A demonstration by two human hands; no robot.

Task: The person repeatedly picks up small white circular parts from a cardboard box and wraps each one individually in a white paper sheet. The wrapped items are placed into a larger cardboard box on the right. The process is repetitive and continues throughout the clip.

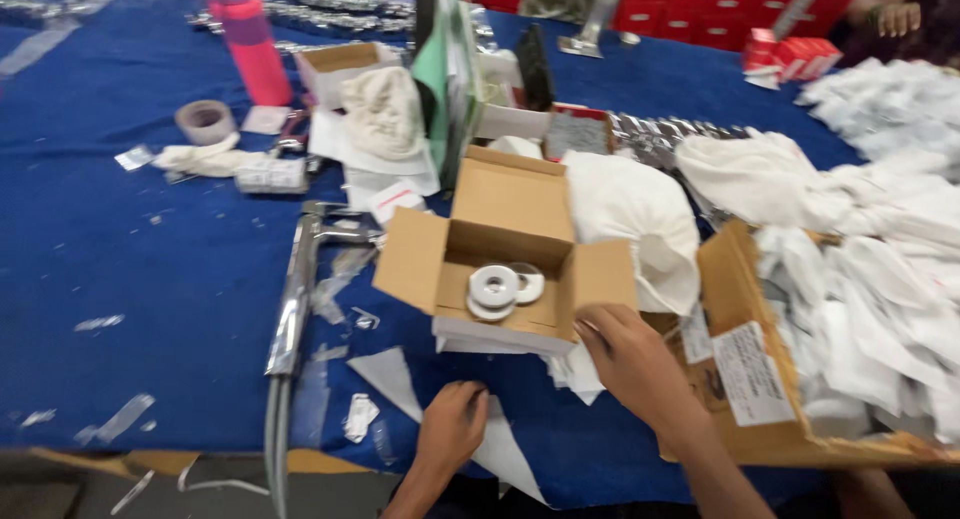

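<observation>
An open cardboard box (505,204) sits in front of me on the blue table, flaps spread. Inside lie two or three round white and metal discs (497,286). My right hand (630,364) rests at the box's near right corner, fingers touching its flap, holding nothing that I can see. My left hand (452,426) lies lower, near the table's front edge, fingers curled on a white paper sheet (500,449). A long chrome tap (296,289) lies to the left of the box.
A larger cardboard box (745,369) heaped with white cloth bags stands at right. White bags (630,219) lie behind the box. A pink bottle (248,39), tape roll (205,119), small boxes and metal parts fill the back. Another person's hand (897,17) shows at far right.
</observation>
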